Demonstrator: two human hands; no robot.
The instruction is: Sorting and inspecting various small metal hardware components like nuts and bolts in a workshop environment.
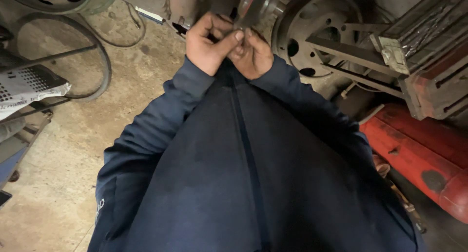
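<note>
Your left hand (208, 43) and right hand (253, 54) meet just left of steel wheel rim (312, 35), both pinching small dark part (240, 46) (too blurred to identify); red cylinder (414, 159) lies below rim.

Dim, flat workshop light, soft focus, perhaps slight motion blur near the top.
</note>
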